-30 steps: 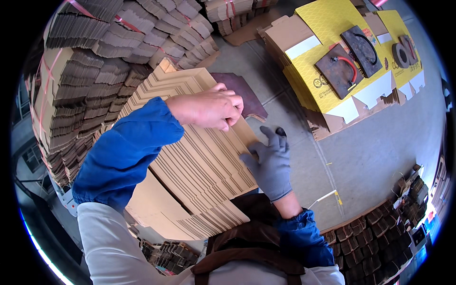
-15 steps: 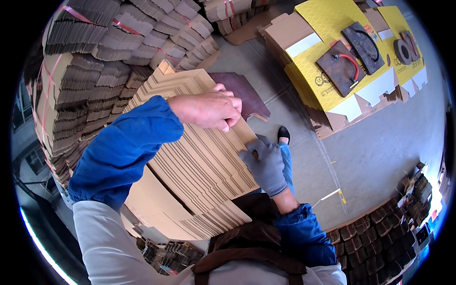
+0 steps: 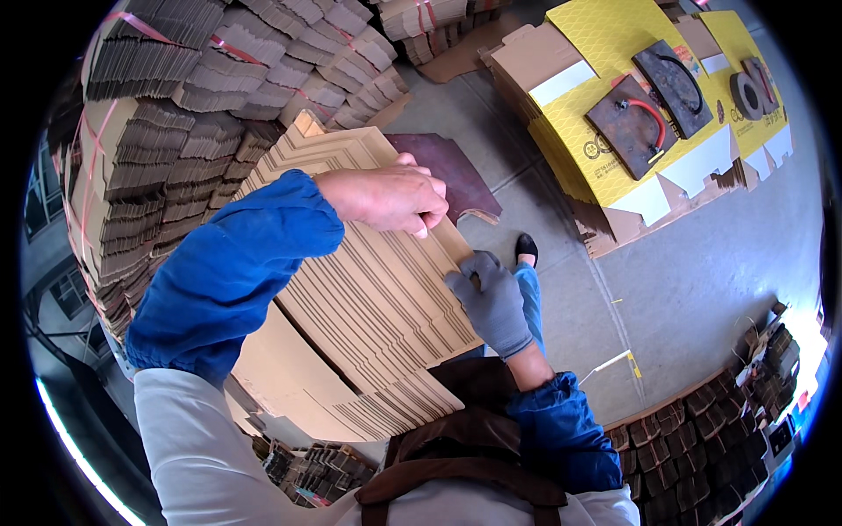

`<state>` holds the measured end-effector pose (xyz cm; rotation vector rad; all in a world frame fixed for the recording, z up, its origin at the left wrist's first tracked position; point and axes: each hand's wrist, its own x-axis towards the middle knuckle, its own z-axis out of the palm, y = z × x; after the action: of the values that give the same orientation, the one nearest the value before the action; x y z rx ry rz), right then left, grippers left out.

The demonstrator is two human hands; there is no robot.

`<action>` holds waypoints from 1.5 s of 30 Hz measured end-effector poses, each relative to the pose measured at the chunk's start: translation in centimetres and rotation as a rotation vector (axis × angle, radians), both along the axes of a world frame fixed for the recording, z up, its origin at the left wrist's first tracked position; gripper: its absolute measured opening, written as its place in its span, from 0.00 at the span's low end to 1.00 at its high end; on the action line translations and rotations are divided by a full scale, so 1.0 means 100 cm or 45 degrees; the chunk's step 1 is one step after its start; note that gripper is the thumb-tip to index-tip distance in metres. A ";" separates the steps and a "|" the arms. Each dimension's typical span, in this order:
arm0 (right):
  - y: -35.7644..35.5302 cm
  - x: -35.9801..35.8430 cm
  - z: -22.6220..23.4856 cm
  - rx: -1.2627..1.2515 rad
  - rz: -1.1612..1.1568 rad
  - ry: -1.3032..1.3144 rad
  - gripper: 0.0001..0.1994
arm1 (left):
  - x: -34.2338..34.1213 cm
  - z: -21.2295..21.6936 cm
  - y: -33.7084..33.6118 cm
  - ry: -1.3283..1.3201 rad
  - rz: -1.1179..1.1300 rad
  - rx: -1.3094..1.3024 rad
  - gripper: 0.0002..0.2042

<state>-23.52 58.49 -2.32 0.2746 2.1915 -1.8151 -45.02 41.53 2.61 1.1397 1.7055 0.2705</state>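
Observation:
A fanned stack of flat brown cardboard sheets (image 3: 368,307) slopes in front of my body, its many edges showing as stepped lines. My bare left hand (image 3: 395,197) reaches across the upper part, fingers curled closed at the edge of the top sheet. A grey knit glove covers my right hand (image 3: 493,300), which pinches the right edge of the sheets with the thumb on top. The tips of its other fingers are hidden behind the cardboard. Blue sleeve covers (image 3: 237,263) are on both forearms.
Tall bundles of cardboard (image 3: 167,167) tied with pink strap rise at the left. At the far right, yellow printed cartons (image 3: 596,88) carry dark metal plates with handles (image 3: 631,127). A maroon board (image 3: 456,180) lies beyond the stack. More cardboard bundles (image 3: 693,438) stand at lower right.
Both hands have shifted very slightly to the right, still on the cardboard. Otherwise the stack and the surroundings look the same.

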 end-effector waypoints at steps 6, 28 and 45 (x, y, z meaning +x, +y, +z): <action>0.000 -0.002 0.003 0.054 -0.007 -0.021 0.11 | 0.001 0.001 0.000 0.025 0.015 0.024 0.06; 0.003 -0.004 0.003 0.103 0.004 -0.018 0.13 | -0.001 -0.001 0.009 0.014 -0.027 -0.201 0.07; 0.045 -0.010 -0.019 -0.267 0.204 -0.186 0.11 | 0.115 0.009 -0.021 0.798 0.482 0.392 0.14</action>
<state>-24.53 63.02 -4.22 0.1751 1.8520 -1.8542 -33.53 39.43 3.47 1.1894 2.5093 0.4548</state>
